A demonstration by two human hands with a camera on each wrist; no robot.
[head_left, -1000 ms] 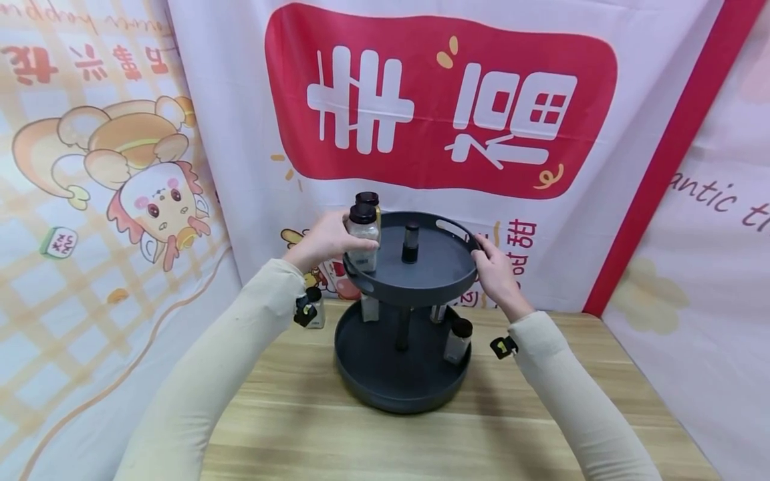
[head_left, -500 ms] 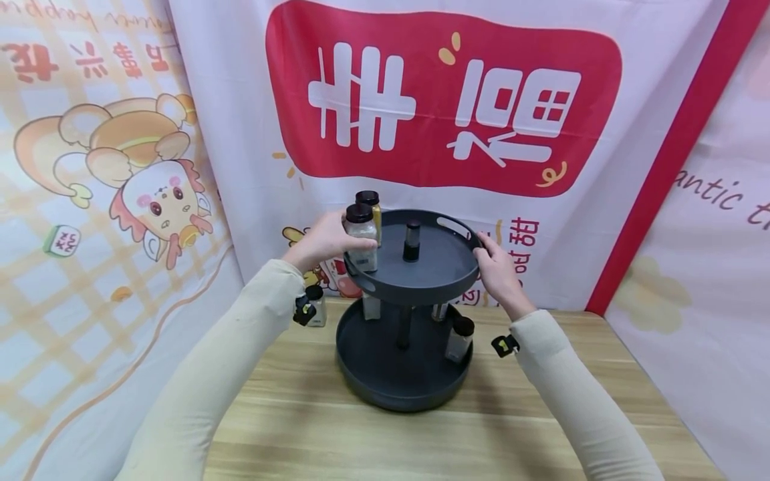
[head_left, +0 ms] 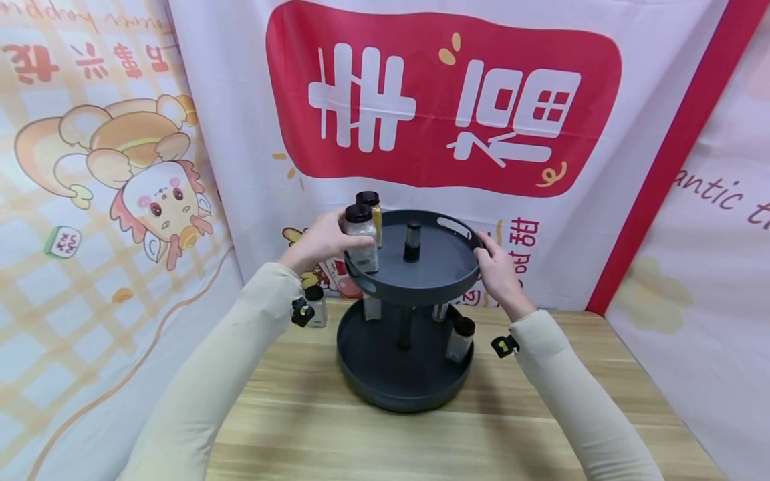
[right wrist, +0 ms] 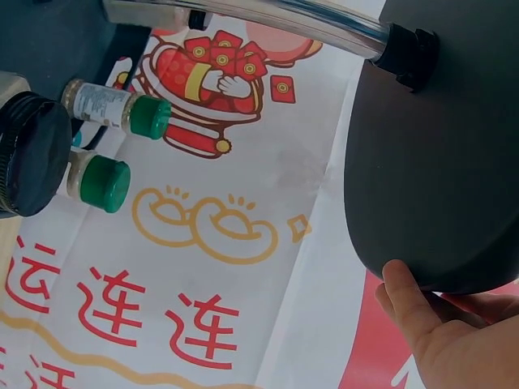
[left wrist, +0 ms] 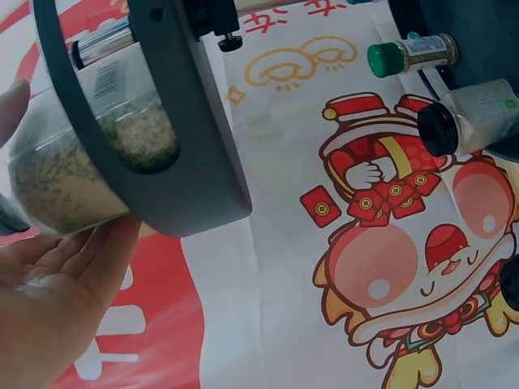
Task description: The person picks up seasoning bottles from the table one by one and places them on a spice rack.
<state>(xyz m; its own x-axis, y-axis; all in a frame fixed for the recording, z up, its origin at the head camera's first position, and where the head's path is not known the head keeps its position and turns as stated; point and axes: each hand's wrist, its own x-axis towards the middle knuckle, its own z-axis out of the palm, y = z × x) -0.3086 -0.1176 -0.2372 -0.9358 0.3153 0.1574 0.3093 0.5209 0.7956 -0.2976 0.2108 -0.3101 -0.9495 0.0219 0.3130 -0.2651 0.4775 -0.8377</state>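
Note:
My left hand (head_left: 319, 242) holds a clear square jar with a black lid (head_left: 363, 252) at the left side of the grey upper tray (head_left: 433, 270). Its thumb lies across the front of the jar. Through the tray's handle slot, the left wrist view shows pale, green-flecked contents in the jar (left wrist: 73, 182). Just behind it stands a jar with yellow contents (head_left: 377, 219). On the right, my right hand (head_left: 500, 277) grips the upper tray's rim near the other handle slot; its thumb touches the underside in the right wrist view.
A post joins the upper tray to the round lower tray (head_left: 397, 391), which bears a black-lidded jar (head_left: 460, 344) and green-capped bottles (right wrist: 101, 107). Another black-lidded jar (head_left: 317, 312) stands on the wooden table (head_left: 337, 441), left of the stand. A printed cloth (head_left: 439, 100) hangs close behind.
The jar in my left hand has shifted very slightly left against the upper tray. My right hand keeps its grip on the rim.

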